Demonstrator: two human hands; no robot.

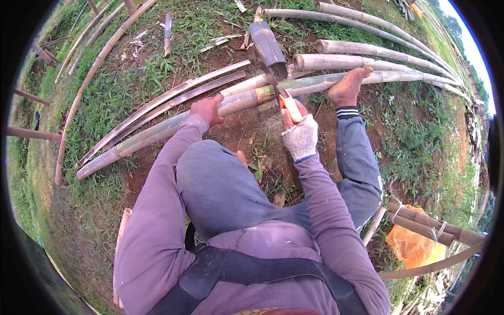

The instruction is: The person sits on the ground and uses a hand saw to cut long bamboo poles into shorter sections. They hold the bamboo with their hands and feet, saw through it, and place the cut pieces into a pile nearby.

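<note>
A long bamboo pole point(152, 135) lies across in front of me, greener towards its middle. My left hand point(208, 109) is wrapped over it left of centre. My right hand point(302, 128), in a white fingerless glove, grips the orange handle of a hand saw point(271, 79). Its dark blade crosses the pole near a joint; whether it has cut in is too small to tell. My bare right foot point(348, 88) presses on the pole to the right of the saw. Just beyond the blade, a short, dark, hollow bamboo section point(266, 44) lies on the ground.
Several whole bamboo poles point(367, 50) stretch to the far right. Split bamboo strips point(173, 94) lie beyond my left hand. A bamboo rail point(86, 97) curves along the left. Tied poles point(420, 226) and an orange net bag point(415, 244) sit at the lower right.
</note>
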